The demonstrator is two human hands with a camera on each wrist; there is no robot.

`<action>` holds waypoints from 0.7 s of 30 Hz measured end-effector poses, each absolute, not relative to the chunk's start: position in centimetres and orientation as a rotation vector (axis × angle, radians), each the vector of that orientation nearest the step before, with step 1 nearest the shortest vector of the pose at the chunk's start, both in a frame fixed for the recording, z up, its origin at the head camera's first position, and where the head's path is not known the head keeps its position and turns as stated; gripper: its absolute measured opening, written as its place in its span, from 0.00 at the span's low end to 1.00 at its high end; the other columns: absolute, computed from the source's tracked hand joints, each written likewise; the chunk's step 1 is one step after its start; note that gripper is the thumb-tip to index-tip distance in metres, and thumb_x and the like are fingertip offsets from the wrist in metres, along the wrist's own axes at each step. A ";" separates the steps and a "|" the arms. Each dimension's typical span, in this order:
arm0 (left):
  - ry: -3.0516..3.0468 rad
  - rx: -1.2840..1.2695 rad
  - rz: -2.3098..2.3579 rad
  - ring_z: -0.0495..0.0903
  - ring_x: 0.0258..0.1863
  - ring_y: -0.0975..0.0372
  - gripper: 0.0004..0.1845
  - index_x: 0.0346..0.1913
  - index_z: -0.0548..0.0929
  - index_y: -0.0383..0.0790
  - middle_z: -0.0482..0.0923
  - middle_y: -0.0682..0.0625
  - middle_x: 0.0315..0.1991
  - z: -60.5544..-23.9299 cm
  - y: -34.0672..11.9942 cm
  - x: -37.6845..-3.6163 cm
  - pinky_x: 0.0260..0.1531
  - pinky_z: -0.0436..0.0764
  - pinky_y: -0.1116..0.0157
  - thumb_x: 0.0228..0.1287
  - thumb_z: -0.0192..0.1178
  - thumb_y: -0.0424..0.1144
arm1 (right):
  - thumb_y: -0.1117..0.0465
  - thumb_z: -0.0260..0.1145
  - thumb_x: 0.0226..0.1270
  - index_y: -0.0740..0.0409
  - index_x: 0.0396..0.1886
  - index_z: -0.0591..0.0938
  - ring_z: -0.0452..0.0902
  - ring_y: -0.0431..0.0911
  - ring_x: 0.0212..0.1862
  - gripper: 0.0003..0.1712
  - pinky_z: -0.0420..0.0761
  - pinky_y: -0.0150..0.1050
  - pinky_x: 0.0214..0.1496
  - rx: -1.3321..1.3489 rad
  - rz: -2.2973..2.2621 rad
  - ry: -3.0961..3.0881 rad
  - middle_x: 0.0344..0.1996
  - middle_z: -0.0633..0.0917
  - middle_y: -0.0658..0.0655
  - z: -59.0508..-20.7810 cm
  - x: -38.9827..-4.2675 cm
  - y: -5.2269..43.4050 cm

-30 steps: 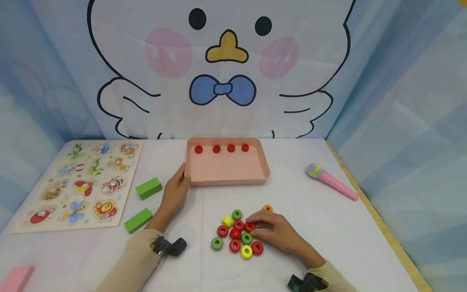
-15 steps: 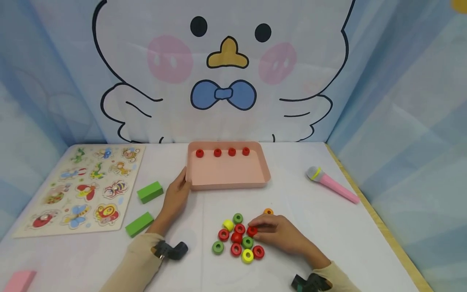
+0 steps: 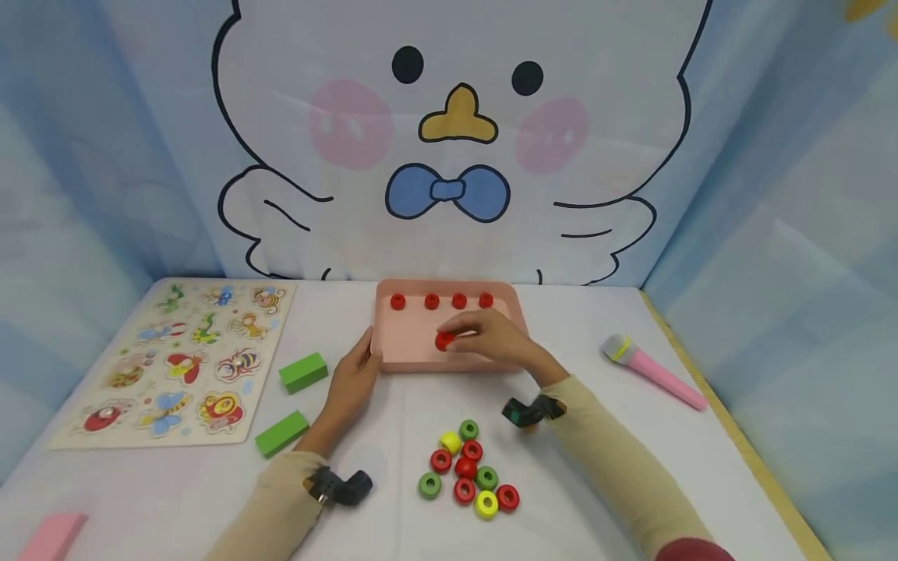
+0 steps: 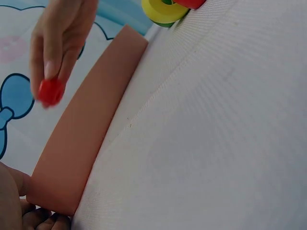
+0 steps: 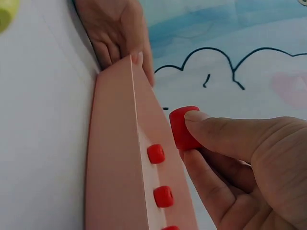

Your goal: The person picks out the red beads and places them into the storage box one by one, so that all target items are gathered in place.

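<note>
Item: my right hand. Thumb and fingertips pinch one red bead, held above the floor of the pink tray, toward its near left part. In the right wrist view the bead hangs clear of the tray, not touching it.

Relation that matters: the row of four red beads lies beyond the held bead, along the tray's far wall, running left to right. The held bead sits nearer me than that row, roughly level with the gap between its second and third beads. My right hand is the nearer one to the row.

Item: my left hand. It rests on the counter at the tray's near left corner, fingers curled against the tray's wall and steadying it.

Item: loose beads, red, green and yellow, clustered on the counter near its front edge, well apart from the tray.

Item: two green blocks, left of my left hand.
</note>
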State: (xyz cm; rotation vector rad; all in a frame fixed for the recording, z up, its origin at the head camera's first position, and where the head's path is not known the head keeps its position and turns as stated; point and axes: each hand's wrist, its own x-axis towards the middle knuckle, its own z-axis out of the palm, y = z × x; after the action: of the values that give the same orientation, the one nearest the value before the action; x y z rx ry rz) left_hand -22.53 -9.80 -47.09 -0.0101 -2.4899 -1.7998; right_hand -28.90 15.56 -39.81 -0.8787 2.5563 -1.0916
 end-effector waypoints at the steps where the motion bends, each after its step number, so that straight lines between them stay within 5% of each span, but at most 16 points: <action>1: -2.491 -0.007 -1.795 0.53 0.74 0.55 0.30 0.77 0.53 0.38 0.55 0.45 0.75 -47.1 -9.8 -22.6 0.72 0.56 0.58 0.78 0.45 0.40 | 0.59 0.70 0.66 0.53 0.56 0.85 0.76 0.45 0.53 0.19 0.80 0.38 0.56 -0.852 -1.062 2.581 0.49 0.84 0.47 -39.9 -30.0 14.4; 9: -2.468 0.014 -1.807 0.56 0.73 0.55 0.30 0.77 0.56 0.38 0.58 0.44 0.74 -47.5 -9.2 -22.4 0.70 0.59 0.57 0.77 0.47 0.40 | 0.57 0.71 0.64 0.48 0.53 0.87 0.72 0.46 0.54 0.17 0.78 0.39 0.57 -0.679 -1.043 2.549 0.49 0.83 0.46 -41.8 -36.1 8.3; 21: -2.444 -0.018 -1.777 0.57 0.72 0.56 0.29 0.76 0.57 0.38 0.60 0.44 0.73 -47.4 -9.7 -22.4 0.70 0.59 0.57 0.77 0.47 0.39 | 0.60 0.69 0.66 0.50 0.53 0.86 0.74 0.46 0.54 0.16 0.80 0.35 0.54 -0.693 -1.082 2.573 0.49 0.82 0.49 -43.7 -37.4 5.8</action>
State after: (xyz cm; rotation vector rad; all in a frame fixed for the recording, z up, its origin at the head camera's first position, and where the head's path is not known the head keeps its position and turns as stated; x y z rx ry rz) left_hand -22.40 -9.74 -47.39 -0.0178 -2.4444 -1.7770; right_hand -37.36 5.78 -43.69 -0.6934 2.5732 -1.0822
